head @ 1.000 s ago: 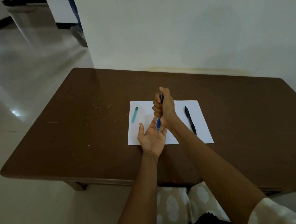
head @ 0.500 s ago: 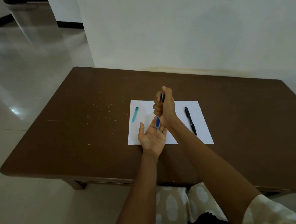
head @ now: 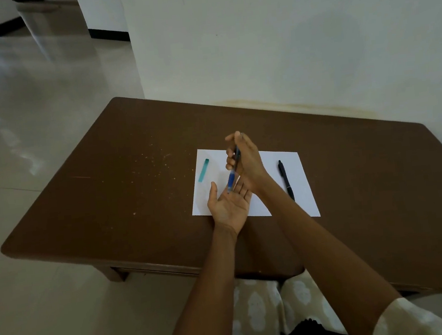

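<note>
the blue pen (head: pixel 233 175) stands steeply, tip down at the open, palm-up left hand (head: pixel 229 207); the right hand (head: pixel 246 162) loosely pinches its upper barrel.

Brown table (head: pixel 136 203) against a pale wall (head: pixel 282 38).
Glossy cream floor (head: pixel 33 132) tiles reflect soft light at the left.

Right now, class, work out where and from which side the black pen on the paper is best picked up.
Pinch the black pen mid-barrel from above, across its width: it lies flat on the paper, slim, with bare sheet along both flanks.
</note>
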